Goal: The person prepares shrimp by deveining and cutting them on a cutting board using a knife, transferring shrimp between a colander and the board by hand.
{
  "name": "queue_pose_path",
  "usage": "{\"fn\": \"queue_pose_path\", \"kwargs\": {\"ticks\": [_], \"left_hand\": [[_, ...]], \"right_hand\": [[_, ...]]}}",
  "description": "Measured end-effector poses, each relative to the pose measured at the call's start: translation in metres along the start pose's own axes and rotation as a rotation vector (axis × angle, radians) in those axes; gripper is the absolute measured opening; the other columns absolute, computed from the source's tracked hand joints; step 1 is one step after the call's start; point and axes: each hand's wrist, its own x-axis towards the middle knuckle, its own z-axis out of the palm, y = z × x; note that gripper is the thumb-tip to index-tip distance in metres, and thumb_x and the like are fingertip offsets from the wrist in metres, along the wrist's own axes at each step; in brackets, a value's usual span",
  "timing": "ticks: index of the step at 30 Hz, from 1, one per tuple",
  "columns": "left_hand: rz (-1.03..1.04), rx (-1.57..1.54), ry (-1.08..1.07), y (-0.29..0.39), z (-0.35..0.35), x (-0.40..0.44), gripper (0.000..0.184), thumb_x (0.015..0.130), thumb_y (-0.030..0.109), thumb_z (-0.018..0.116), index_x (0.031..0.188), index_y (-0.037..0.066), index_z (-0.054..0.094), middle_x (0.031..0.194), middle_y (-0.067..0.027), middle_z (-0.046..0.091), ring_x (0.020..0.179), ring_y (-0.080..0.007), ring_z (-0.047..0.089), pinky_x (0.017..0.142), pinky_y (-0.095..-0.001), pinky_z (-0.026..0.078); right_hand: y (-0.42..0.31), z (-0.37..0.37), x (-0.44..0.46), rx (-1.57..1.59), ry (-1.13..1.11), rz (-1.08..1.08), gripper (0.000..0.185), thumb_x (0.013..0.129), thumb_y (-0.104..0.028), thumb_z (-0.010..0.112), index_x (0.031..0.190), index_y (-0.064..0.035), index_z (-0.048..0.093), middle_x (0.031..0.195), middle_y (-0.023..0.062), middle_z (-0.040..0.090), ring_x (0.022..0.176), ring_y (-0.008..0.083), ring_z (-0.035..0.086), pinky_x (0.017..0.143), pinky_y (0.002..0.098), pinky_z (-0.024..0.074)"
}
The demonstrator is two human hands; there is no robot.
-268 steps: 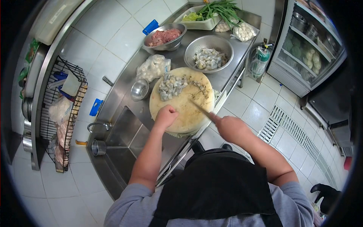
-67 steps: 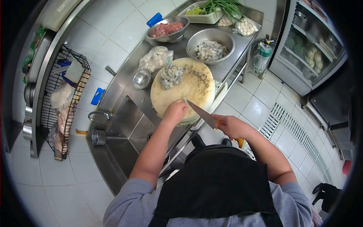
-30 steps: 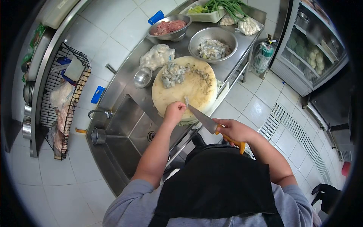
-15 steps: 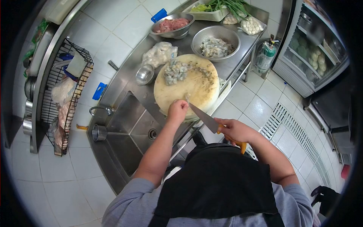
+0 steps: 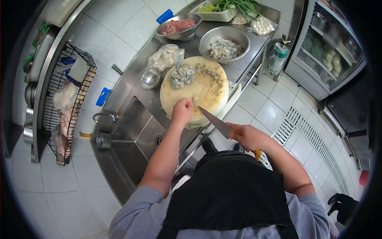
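Observation:
On the steel counter lies a round, pale cutting board [image 5: 181, 95]. A heap of greyish shrimp [image 5: 182, 75] sits on its far left part, and dark scraps [image 5: 217, 77] are spread along the right. My left hand [image 5: 182, 108] is closed over the board's near edge, its fingertips at a small greyish piece [image 5: 195, 101]. My right hand [image 5: 250, 137] grips the orange handle of a knife [image 5: 215, 120], whose tip points at that small piece. Behind the board stands a perforated steel bowl [image 5: 244, 49] with more shrimp in it.
Left of the board are a small metal bowl [image 5: 151, 79], a plastic bag [image 5: 166, 57] and a sink [image 5: 135, 135]. Farther back stand a bowl of raw meat [image 5: 179, 26], a tray of greens [image 5: 219, 16] and a bag of white balls [image 5: 262, 26]. A glass-door fridge [image 5: 326, 51] is at right.
Compared with the earliest frame, the knife has turned and its blade tip is by my left hand. Since half a second ago, my left hand has moved slightly farther over the board.

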Motion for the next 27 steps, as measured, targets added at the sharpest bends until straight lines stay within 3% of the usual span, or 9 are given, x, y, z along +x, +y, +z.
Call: {"fn": "queue_pose_path", "kwargs": {"ticks": [2, 6, 8, 11, 14, 17, 21, 23, 27], "left_hand": [[0.401, 0.126, 0.188, -0.001, 0.001, 0.005, 0.021, 0.089, 0.011, 0.071, 0.109, 0.005, 0.074, 0.120, -0.0150, 0.068, 0.110, -0.0281, 0.067, 0.093, -0.0399, 0.053], [0.552, 0.420, 0.039, 0.010, -0.014, 0.010, 0.024, 0.087, 0.011, 0.068, 0.110, 0.007, 0.074, 0.134, -0.0158, 0.059, 0.122, -0.0318, 0.059, 0.103, -0.0451, 0.047], [0.617, 0.463, 0.056, 0.010, -0.023, 0.017, 0.019, 0.089, 0.014, 0.067, 0.106, 0.009, 0.074, 0.120, -0.0167, 0.066, 0.116, -0.0324, 0.063, 0.104, -0.0481, 0.045], [0.364, 0.480, -0.167, 0.021, -0.036, 0.021, 0.017, 0.088, 0.019, 0.069, 0.100, 0.008, 0.073, 0.103, -0.0168, 0.072, 0.105, -0.0337, 0.068, 0.097, -0.0472, 0.050], [0.231, 0.428, -0.146, 0.013, -0.038, 0.019, 0.019, 0.086, 0.023, 0.070, 0.098, 0.007, 0.073, 0.089, -0.0156, 0.074, 0.093, -0.0347, 0.071, 0.087, -0.0459, 0.054], [0.139, 0.428, -0.201, 0.015, -0.044, 0.010, 0.021, 0.084, 0.022, 0.070, 0.096, 0.005, 0.073, 0.092, -0.0183, 0.074, 0.091, -0.0387, 0.070, 0.085, -0.0473, 0.055], [0.176, 0.444, -0.240, 0.012, -0.049, 0.010, 0.021, 0.082, 0.022, 0.071, 0.094, 0.005, 0.075, 0.092, -0.0192, 0.074, 0.092, -0.0381, 0.071, 0.087, -0.0468, 0.055], [0.236, 0.454, -0.238, 0.014, -0.049, 0.007, 0.020, 0.080, 0.020, 0.072, 0.092, 0.004, 0.075, 0.092, -0.0201, 0.074, 0.092, -0.0377, 0.071, 0.087, -0.0465, 0.055], [0.324, 0.520, -0.204, 0.008, -0.041, 0.008, 0.020, 0.078, 0.019, 0.074, 0.091, 0.004, 0.075, 0.090, -0.0192, 0.074, 0.089, -0.0371, 0.071, 0.084, -0.0455, 0.056]], "right_hand": [[0.008, 0.009, 0.005, -0.133, 0.086, -0.105, 0.056, 0.104, -0.018, 0.052, 0.158, -0.0118, 0.041, 0.104, 0.0146, 0.074, 0.075, 0.0306, 0.072, 0.077, 0.0414, 0.0580], [0.028, 0.022, 0.016, -0.157, 0.145, -0.150, 0.058, 0.104, -0.019, 0.054, 0.160, -0.0174, 0.038, 0.092, 0.0111, 0.072, 0.059, 0.0225, 0.066, 0.063, 0.0361, 0.0573], [0.029, 0.023, 0.017, -0.223, 0.246, -0.155, 0.055, 0.102, -0.018, 0.052, 0.156, -0.0132, 0.044, 0.108, 0.0171, 0.074, 0.090, 0.0395, 0.072, 0.087, 0.0469, 0.0556], [0.015, 0.017, 0.011, -0.253, 0.242, -0.073, 0.055, 0.102, -0.019, 0.051, 0.157, -0.0146, 0.043, 0.107, 0.0198, 0.074, 0.092, 0.0407, 0.071, 0.087, 0.0488, 0.0556], [-0.020, 0.015, 0.000, -0.315, 0.224, -0.010, 0.055, 0.103, -0.020, 0.050, 0.158, -0.0150, 0.042, 0.104, 0.0237, 0.073, 0.095, 0.0418, 0.071, 0.087, 0.0503, 0.0555], [-0.004, 0.025, 0.021, -0.331, 0.190, -0.157, 0.055, 0.103, -0.018, 0.049, 0.157, -0.0127, 0.041, 0.100, 0.0174, 0.074, 0.089, 0.0416, 0.071, 0.082, 0.0488, 0.0563], [0.003, 0.016, 0.049, -0.455, 0.171, -0.191, 0.054, 0.104, -0.019, 0.045, 0.158, -0.0135, 0.040, 0.099, 0.0215, 0.073, 0.086, 0.0435, 0.070, 0.080, 0.0508, 0.0572], [-0.021, 0.006, 0.038, -0.501, 0.266, 0.002, 0.055, 0.105, -0.021, 0.044, 0.159, -0.0147, 0.037, 0.098, 0.0242, 0.073, 0.087, 0.0433, 0.070, 0.077, 0.0522, 0.0571], [-0.039, 0.012, 0.029, -0.566, 0.186, -0.060, 0.055, 0.106, -0.021, 0.043, 0.160, -0.0149, 0.036, 0.095, 0.0243, 0.072, 0.086, 0.0417, 0.071, 0.076, 0.0518, 0.0570]]}}
